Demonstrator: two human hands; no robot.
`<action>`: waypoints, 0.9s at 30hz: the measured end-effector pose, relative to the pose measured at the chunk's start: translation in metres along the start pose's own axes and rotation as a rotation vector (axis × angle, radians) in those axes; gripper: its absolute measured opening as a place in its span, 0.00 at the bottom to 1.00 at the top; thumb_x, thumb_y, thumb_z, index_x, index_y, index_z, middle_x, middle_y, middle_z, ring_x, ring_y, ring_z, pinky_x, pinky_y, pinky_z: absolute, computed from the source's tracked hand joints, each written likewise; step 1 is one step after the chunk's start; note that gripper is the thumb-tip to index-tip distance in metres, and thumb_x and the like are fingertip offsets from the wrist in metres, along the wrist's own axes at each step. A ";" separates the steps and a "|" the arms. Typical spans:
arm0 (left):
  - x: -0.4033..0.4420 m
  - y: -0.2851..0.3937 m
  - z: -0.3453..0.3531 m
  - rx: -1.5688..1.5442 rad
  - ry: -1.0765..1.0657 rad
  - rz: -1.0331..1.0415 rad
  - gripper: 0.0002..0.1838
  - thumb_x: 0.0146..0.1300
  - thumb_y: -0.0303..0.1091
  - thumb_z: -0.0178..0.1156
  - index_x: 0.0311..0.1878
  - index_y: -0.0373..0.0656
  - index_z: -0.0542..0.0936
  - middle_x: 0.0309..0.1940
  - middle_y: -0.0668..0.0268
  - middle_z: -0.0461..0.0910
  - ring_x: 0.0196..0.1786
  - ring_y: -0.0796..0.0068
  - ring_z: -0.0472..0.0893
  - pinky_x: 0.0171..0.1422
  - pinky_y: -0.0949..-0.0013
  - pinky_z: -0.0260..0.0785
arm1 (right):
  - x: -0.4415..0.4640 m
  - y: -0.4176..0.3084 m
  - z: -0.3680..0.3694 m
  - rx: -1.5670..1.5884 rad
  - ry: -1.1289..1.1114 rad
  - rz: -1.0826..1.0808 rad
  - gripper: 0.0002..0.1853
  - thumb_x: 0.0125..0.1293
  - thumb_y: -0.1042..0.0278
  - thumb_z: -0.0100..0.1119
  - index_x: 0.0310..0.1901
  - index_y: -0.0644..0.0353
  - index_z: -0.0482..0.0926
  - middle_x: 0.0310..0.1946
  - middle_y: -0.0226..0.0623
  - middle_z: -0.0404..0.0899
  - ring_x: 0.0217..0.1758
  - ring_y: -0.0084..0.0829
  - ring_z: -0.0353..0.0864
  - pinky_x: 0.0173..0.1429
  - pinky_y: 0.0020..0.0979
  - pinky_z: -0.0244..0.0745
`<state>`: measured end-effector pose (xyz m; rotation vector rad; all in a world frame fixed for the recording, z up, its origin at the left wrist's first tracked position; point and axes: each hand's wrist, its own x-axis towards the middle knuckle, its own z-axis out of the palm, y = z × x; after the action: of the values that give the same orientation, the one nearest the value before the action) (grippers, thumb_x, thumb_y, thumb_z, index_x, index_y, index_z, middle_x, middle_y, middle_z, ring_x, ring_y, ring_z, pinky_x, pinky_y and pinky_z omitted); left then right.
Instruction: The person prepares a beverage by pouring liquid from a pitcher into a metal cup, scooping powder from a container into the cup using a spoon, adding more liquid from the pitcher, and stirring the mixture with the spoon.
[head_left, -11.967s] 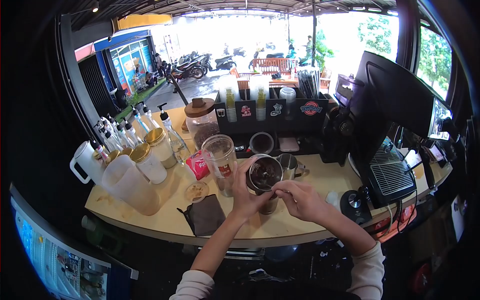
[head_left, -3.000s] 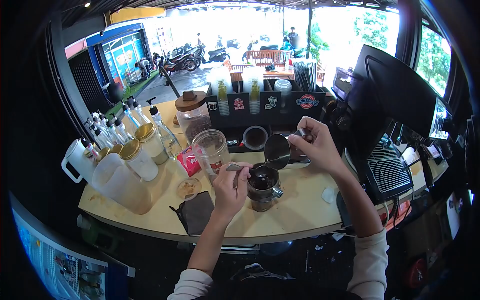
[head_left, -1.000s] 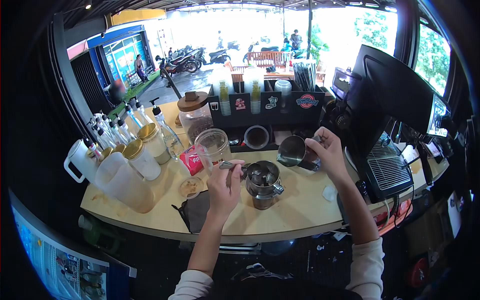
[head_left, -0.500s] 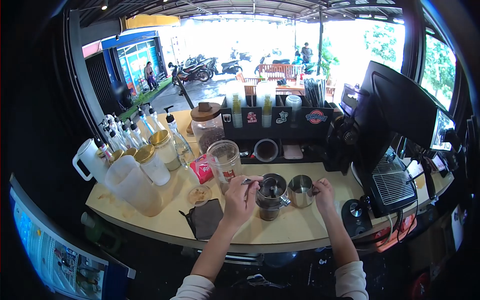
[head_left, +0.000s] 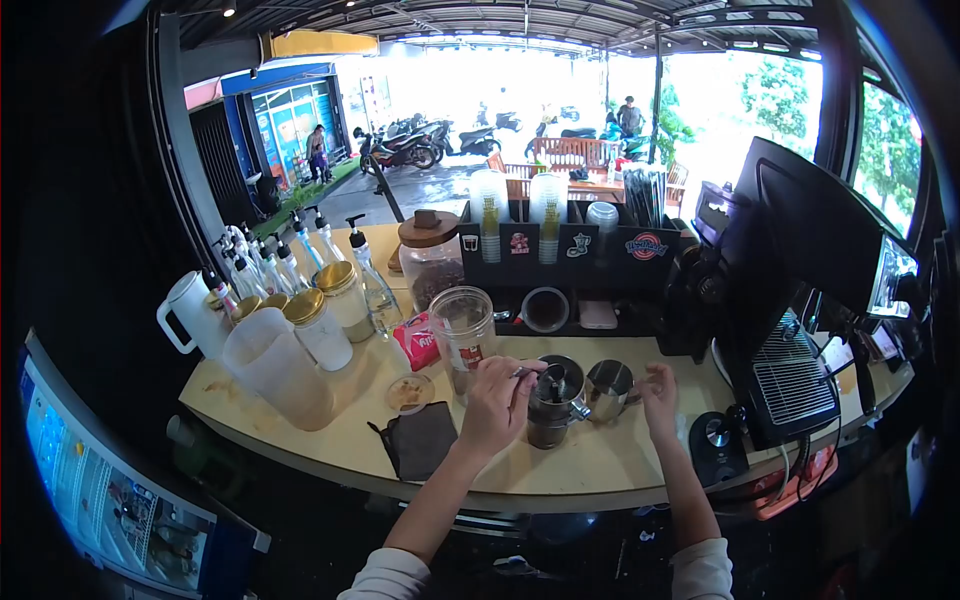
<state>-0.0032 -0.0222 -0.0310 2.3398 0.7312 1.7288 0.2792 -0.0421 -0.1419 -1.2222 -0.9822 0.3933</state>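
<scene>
right hand (head_left: 658, 396) moved off steel pitcher (head_left: 606, 394), 3 o'clock of metal vessel (head_left: 545, 411) | fingers loose, freed, i judge | left hand (head_left: 496, 400) pinches spoon-like utensil (head_left: 522, 372) over vessel

two hands (head_left: 497, 405) (head_left: 660, 402), one metal pitcher (head_left: 607, 402), one pink packet (head_left: 416, 341), four stickers (head_left: 519, 243), two tall cup stacks (head_left: 548, 238)

Looks like café ctr (head_left: 600, 462), w/ pump btls (head_left: 374, 290), stacked cups (head_left: 490, 212) & bean jar (head_left: 434, 272).
</scene>
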 end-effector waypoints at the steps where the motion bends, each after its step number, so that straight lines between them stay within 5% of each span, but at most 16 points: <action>1: 0.003 0.002 0.000 0.021 -0.019 0.049 0.08 0.63 0.22 0.55 0.44 0.40 0.81 0.30 0.64 0.76 0.34 0.68 0.78 0.43 0.67 0.70 | -0.002 -0.024 0.005 0.000 0.000 -0.002 0.09 0.61 0.73 0.62 0.43 0.61 0.75 0.30 0.27 0.73 0.37 0.19 0.75 0.44 0.25 0.69; 5: 0.007 0.008 0.004 0.151 -0.150 0.175 0.11 0.58 0.27 0.61 0.46 0.43 0.79 0.34 0.65 0.78 0.42 0.66 0.78 0.56 0.59 0.64 | -0.021 -0.109 0.032 -0.029 -0.446 -0.332 0.28 0.57 0.73 0.66 0.61 0.58 0.75 0.30 0.29 0.74 0.33 0.20 0.71 0.40 0.25 0.68; 12: 0.002 0.011 0.014 0.251 -0.181 0.302 0.14 0.49 0.28 0.65 0.41 0.42 0.79 0.36 0.66 0.76 0.41 0.64 0.78 0.56 0.58 0.63 | -0.034 -0.150 0.060 -0.248 -0.499 -0.643 0.23 0.54 0.78 0.66 0.54 0.56 0.81 0.25 0.33 0.74 0.26 0.30 0.71 0.34 0.29 0.67; 15: 0.001 0.009 0.008 0.269 -0.295 0.262 0.20 0.50 0.29 0.65 0.49 0.42 0.78 0.43 0.65 0.76 0.48 0.65 0.77 0.58 0.60 0.63 | -0.033 -0.149 0.061 -0.217 -0.461 -0.725 0.19 0.53 0.80 0.65 0.49 0.57 0.83 0.24 0.32 0.74 0.24 0.30 0.71 0.32 0.30 0.67; 18: 0.000 0.011 0.004 0.105 -0.273 0.106 0.28 0.51 0.33 0.68 0.57 0.41 0.74 0.45 0.63 0.75 0.53 0.61 0.75 0.61 0.58 0.63 | -0.031 -0.153 0.055 -0.257 -0.397 -0.767 0.15 0.54 0.80 0.65 0.45 0.58 0.83 0.24 0.33 0.75 0.25 0.31 0.73 0.31 0.31 0.67; 20: -0.012 0.001 0.007 -0.197 -0.219 -0.229 0.39 0.51 0.31 0.72 0.66 0.43 0.66 0.51 0.60 0.74 0.65 0.62 0.68 0.66 0.58 0.66 | -0.029 -0.151 0.052 -0.265 -0.345 -0.796 0.14 0.53 0.81 0.64 0.43 0.60 0.82 0.26 0.34 0.76 0.27 0.32 0.74 0.32 0.33 0.68; 27: -0.022 -0.018 0.025 -0.443 -0.366 -0.451 0.51 0.45 0.37 0.77 0.71 0.42 0.58 0.58 0.54 0.74 0.63 0.61 0.74 0.68 0.62 0.65 | -0.034 -0.144 0.050 -0.339 -0.478 -0.787 0.16 0.52 0.84 0.61 0.44 0.62 0.79 0.31 0.38 0.78 0.32 0.37 0.79 0.37 0.34 0.73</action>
<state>0.0093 -0.0125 -0.0653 1.9193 0.6600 1.0975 0.1861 -0.0853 -0.0236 -0.9450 -1.9008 -0.1264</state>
